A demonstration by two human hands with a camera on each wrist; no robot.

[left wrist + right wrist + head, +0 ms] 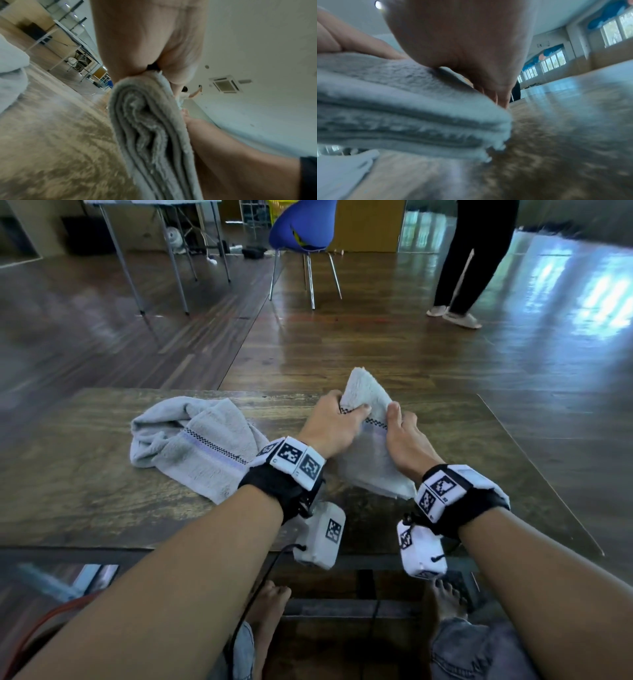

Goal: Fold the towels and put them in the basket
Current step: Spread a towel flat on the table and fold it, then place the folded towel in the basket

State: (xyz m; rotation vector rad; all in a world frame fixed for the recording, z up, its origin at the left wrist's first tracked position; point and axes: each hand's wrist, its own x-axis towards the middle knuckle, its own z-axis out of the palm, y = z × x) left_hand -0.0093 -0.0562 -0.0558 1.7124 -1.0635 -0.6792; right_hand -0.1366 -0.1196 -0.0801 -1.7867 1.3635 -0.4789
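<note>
A folded grey towel (368,453) with a chequered band is held over the middle of the wooden table (102,508), its far end tilted upward. My left hand (337,422) grips its left side, thumb on top. My right hand (400,426) pinches the right side. The left wrist view shows the towel's stacked layers (150,135) edge-on below my palm. In the right wrist view the layered edge (412,119) sits just above the tabletop. A second grey towel (195,443) lies crumpled on the table to the left. No basket is in view.
Beyond the table are a blue chair (301,231) and metal table legs (171,258) on the wood floor. A person in black trousers (472,258) walks at the back right. My bare feet (270,611) are under the table's near edge.
</note>
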